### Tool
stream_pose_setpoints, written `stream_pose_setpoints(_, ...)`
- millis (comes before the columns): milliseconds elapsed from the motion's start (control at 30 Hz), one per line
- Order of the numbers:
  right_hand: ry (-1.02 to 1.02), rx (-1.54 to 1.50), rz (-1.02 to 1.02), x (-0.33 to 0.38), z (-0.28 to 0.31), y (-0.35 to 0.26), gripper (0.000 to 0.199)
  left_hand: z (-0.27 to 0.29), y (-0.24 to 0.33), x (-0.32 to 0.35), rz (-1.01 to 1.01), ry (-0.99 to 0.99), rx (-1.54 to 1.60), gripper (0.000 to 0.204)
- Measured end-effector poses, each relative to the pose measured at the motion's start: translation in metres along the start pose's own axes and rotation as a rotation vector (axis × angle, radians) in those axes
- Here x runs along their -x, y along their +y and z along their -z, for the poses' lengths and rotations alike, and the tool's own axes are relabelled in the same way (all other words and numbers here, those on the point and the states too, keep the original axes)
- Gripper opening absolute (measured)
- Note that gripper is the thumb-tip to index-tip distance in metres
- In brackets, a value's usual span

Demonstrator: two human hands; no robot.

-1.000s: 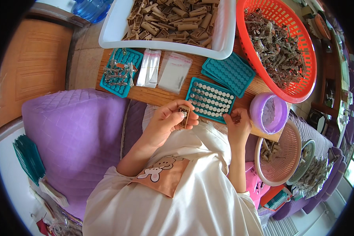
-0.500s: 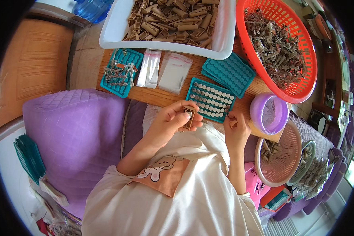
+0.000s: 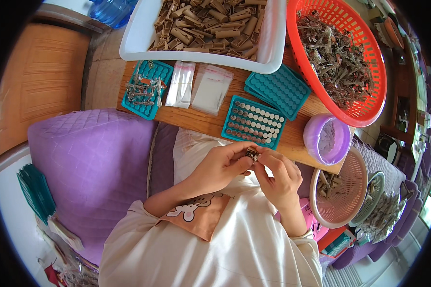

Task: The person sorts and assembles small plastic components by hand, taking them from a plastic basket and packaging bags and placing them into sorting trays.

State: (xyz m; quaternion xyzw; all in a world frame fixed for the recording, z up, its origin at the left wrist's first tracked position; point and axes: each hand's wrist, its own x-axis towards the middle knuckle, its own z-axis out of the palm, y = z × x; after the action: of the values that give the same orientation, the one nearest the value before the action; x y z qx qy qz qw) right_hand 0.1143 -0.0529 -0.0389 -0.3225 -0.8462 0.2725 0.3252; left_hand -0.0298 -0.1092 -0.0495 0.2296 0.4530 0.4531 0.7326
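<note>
A small brown part (image 3: 252,153) sits before the desk (image 3: 190,117), in the grasping fingers of the left hand (image 3: 220,165). The right hand (image 3: 280,176) has left the teal disc tray (image 3: 273,145) and meets it — two-handed work now — its own hold unclear, covering fingers obstructing inspection. A white bin (image 3: 201,57) and red basket (image 3: 381,86) stand beyond.

Loose, shiny cream top (image 3: 254,239) with elbow-length sleeves (image 3: 134,220), white cartoon rabbit (image 3: 188,215) on brown front patch (image 3: 209,222)
</note>
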Motion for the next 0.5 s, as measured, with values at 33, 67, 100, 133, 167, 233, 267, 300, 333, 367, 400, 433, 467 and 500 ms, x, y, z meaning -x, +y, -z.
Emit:
stream_pose_setpoints(33, -0.068, 0.000, -0.009, -0.002, 0.003, 0.001, 0.024, -0.001, -0.002, -0.001, 0.013, 0.020, -0.038, 0.028)
stream_pose_setpoints(67, -0.067, 0.001, -0.006, -0.004, 0.006, 0.002, 0.024, -0.002, -0.003, -0.002, 0.026, 0.041, -0.076, 0.028)
stream_pose_setpoints(100, -0.127, -0.012, -0.012, -0.005, 0.008, 0.004, 0.022, -0.002, -0.005, -0.003, 0.022, 0.041, -0.077, 0.028)
stream_pose_setpoints(133, -0.186, -0.026, -0.017, -0.008, 0.011, 0.005, 0.020, -0.002, -0.007, -0.004, 0.010, 0.031, -0.169, 0.028)
stream_pose_setpoints(167, -0.185, -0.027, -0.011, -0.010, 0.014, 0.005, 0.020, -0.002, -0.007, -0.004, -0.002, 0.022, -0.262, 0.027)
stream_pose_setpoints(233, -0.400, -0.035, -0.100, -0.017, 0.022, 0.005, 0.018, -0.005, -0.005, -0.004, 0.013, 0.014, -0.352, 0.027)
stream_pose_setpoints(267, -0.401, -0.036, -0.091, -0.022, 0.024, 0.005, 0.018, -0.006, -0.003, -0.004, 0.034, 0.003, -0.440, 0.026)
stream_pose_setpoints(300, -0.501, -0.053, -0.151, -0.027, 0.027, 0.005, 0.017, -0.006, -0.001, -0.004, 0.029, 0.010, -0.441, 0.026)
stream_pose_setpoints(333, -0.599, -0.066, -0.216, -0.033, 0.030, 0.003, 0.017, -0.007, 0.003, -0.004, 0.040, -0.040, -0.541, 0.026)
stream_pose_setpoints(367, -0.598, -0.064, -0.213, -0.042, 0.034, 0.001, 0.017, -0.007, 0.005, -0.004, 0.050, -0.089, -0.641, 0.026)
stream_pose_setpoints(400, -0.710, -0.073, -0.249, -0.051, 0.039, -0.001, 0.020, -0.009, 0.004, -0.003, 0.034, -0.092, -0.643, 0.028)
stream_pose_setpoints(433, -0.821, -0.083, -0.285, -0.058, 0.040, 0.000, 0.022, -0.009, 0.006, -0.004, 0.030, -0.089, -0.645, 0.028)
stream_pose_setpoints(467, -0.816, -0.075, -0.262, -0.062, 0.037, 0.003, 0.026, -0.010, 0.011, -0.004, -0.010, -0.045, -0.709, 0.029)
stream_pose_setpoints(500, -0.814, -0.074, -0.257, -0.065, 0.036, 0.005, 0.026, -0.009, 0.014, -0.005, -0.051, -0.001, -0.773, 0.029)
